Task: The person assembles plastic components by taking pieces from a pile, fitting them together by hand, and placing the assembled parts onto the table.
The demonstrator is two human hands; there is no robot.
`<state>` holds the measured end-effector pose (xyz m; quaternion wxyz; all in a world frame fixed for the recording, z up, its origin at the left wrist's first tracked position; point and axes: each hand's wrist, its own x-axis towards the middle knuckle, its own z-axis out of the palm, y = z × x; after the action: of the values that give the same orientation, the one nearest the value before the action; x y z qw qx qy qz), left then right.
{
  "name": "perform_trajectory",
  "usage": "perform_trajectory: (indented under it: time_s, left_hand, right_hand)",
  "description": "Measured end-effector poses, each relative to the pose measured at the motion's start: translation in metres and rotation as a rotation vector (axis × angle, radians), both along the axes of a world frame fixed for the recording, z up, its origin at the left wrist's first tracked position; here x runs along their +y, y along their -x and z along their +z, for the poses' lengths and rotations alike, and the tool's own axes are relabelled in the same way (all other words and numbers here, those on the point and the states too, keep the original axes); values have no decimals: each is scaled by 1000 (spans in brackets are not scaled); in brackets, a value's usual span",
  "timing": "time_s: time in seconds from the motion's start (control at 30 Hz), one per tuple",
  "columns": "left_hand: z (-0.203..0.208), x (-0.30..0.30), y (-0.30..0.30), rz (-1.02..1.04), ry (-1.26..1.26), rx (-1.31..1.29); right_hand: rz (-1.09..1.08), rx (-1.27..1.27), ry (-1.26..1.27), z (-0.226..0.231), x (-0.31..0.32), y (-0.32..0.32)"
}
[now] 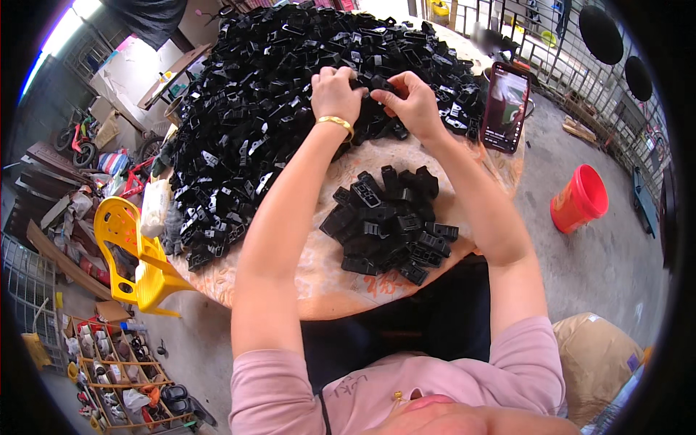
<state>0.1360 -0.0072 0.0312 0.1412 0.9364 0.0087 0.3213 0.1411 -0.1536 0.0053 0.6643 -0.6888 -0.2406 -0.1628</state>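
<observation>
A big heap of small black plastic parts [268, 94] covers the far and left side of the round table. Both my arms reach over to its near edge. My right hand [413, 107] pinches a black plastic part [383, 85] between thumb and fingers. Close beside it, my left hand [336, 96] has its fingers curled, thumb pointing toward that part; what it grips is lost against the black heap. Between my forearms and nearer to me lies a smaller pile of similar black parts [384, 210] on the patterned tablecloth [319, 290].
A phone [505, 107] with a lit screen stands upright at the table's right edge. On the floor to the right is a red bucket [580, 199]. A yellow plastic chair [148, 268] touches the table's left side; a shoe rack [119, 370] stands at the lower left.
</observation>
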Motion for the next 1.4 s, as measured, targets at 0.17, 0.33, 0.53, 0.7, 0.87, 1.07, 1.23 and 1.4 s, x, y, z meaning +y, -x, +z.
perform_trajectory:
  time_s: [0.17,0.33,0.53,0.7,0.87,1.07,1.23,1.4]
  left_hand:
    - [-1,10,22,-232,104,-224]
    - [1,15,64,-461,1033,81]
    - [-1,36,94,-643,1451,286]
    - [5,45,102,-805,1280,416]
    - [5,49,100,-712,1159,366]
    - [4,48,99,-698,1151,396]
    - [-1,40,100,-691,1145,313]
    - [-2,31,103,-656,1362,267]
  right_hand:
    - [71,26,-153,6,8,9]
    - [131,-319,3,6,24,39]
    - [175,-277,44,5,26,47]
    - [281,-132,101,9,22,44]
    - [380,31,-11,12,21,46]
    - [431,126,-125,6,26,50]
    - [270,-111,39,3,28,48]
    - [256,-260,110,3,32,53]
